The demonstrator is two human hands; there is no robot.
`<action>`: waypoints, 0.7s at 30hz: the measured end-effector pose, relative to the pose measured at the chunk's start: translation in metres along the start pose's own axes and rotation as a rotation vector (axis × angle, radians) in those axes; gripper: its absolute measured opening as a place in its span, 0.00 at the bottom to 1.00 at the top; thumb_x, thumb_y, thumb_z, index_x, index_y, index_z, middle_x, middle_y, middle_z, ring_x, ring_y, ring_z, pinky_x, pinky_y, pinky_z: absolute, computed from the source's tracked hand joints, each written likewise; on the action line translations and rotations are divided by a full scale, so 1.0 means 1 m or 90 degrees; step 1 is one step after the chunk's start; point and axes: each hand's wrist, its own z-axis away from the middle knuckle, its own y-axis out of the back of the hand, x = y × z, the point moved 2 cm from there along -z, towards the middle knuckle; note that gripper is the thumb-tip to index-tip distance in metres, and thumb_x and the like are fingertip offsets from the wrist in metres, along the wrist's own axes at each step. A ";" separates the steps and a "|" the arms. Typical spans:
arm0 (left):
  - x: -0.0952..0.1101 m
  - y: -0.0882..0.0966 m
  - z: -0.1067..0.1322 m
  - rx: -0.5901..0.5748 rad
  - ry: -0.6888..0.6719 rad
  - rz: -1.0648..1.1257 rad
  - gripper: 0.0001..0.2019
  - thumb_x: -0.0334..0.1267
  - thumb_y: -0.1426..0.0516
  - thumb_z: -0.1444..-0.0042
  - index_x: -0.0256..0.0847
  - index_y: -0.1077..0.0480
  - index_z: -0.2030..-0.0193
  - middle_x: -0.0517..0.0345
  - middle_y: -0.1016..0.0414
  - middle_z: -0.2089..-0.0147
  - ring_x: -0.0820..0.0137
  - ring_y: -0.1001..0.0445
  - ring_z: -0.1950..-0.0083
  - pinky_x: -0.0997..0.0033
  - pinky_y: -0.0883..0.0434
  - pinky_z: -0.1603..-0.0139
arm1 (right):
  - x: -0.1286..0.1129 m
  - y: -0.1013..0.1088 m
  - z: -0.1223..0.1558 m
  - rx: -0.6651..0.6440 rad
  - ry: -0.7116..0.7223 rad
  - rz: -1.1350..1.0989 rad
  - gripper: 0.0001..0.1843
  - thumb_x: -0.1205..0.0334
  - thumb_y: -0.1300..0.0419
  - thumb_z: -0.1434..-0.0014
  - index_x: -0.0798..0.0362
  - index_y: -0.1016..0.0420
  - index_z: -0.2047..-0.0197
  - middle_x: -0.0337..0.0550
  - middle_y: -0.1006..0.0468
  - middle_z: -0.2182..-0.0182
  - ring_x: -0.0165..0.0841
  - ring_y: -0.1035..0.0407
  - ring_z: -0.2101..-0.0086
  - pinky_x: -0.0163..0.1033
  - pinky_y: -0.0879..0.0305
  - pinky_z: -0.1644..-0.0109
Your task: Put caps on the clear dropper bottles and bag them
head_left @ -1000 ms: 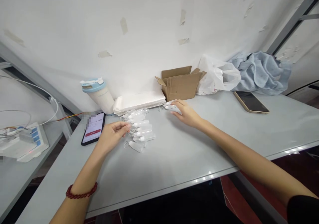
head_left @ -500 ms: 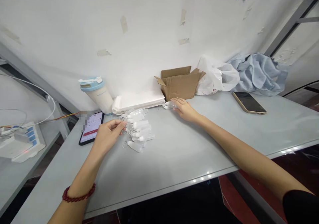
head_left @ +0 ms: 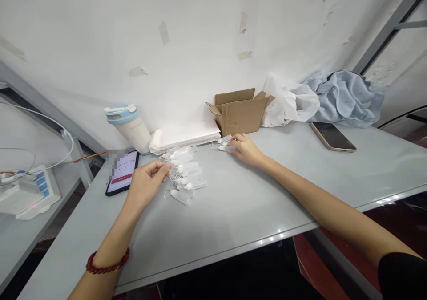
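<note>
Several small translucent squeeze bottles (head_left: pixel 188 168) with white caps and thin loops lie in a loose pile on the table. At the left edge of this pile my left hand (head_left: pixel 148 180) is closed, thumb and fingertips pressed together beside the caps; what they hold, if anything, I cannot make out. Farther back and to the right, my right hand (head_left: pixel 246 151) has its fingers curled on the end of a small squeeze bottle (head_left: pixel 224 148). Another such bottle (head_left: pixel 225 139) lies just behind it, close to the cardboard box (head_left: pixel 242 117).
White flat packets (head_left: pixel 187 137) are stacked by the wall, left of the open box. A blue-lidded cup (head_left: pixel 131 131) and a phone with a timer (head_left: pixel 123 175) stand left. Rightward are a white plastic bag (head_left: pixel 290 102), a second phone (head_left: pixel 333 137) and blue cloth (head_left: pixel 347 95).
My right hand has shifted slightly right and toward me, its fingers curling, and the bottle under it now lies apart from its neighbour. My left hand has barely moved.
</note>
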 end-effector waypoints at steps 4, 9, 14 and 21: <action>0.005 -0.001 0.003 -0.005 -0.016 -0.002 0.13 0.45 0.42 0.51 0.38 0.30 0.78 0.63 0.33 0.82 0.76 0.39 0.80 0.77 0.40 0.79 | -0.005 -0.002 0.001 0.025 0.012 -0.006 0.12 0.57 0.43 0.41 0.56 0.24 0.61 0.53 0.32 0.59 0.43 0.40 0.57 0.48 0.39 0.53; 0.006 -0.002 0.004 -0.002 -0.028 0.001 0.13 0.46 0.42 0.51 0.38 0.30 0.77 0.63 0.33 0.82 0.75 0.38 0.80 0.77 0.39 0.78 | -0.016 -0.001 0.004 0.036 0.018 -0.029 0.11 0.57 0.43 0.42 0.56 0.25 0.65 0.52 0.33 0.60 0.43 0.41 0.57 0.49 0.37 0.54; 0.006 -0.002 0.005 -0.005 -0.047 0.006 0.13 0.45 0.42 0.51 0.38 0.30 0.76 0.61 0.31 0.79 0.75 0.36 0.78 0.77 0.37 0.77 | -0.027 -0.001 0.008 -0.004 0.032 -0.035 0.12 0.56 0.43 0.42 0.56 0.25 0.68 0.53 0.34 0.60 0.44 0.42 0.56 0.50 0.36 0.55; 0.013 -0.004 0.010 -0.016 -0.062 -0.013 0.12 0.44 0.43 0.49 0.39 0.30 0.77 0.62 0.31 0.79 0.74 0.34 0.77 0.77 0.35 0.75 | -0.037 0.010 0.007 0.092 0.075 -0.079 0.11 0.59 0.45 0.40 0.57 0.28 0.60 0.54 0.30 0.61 0.42 0.39 0.60 0.49 0.36 0.56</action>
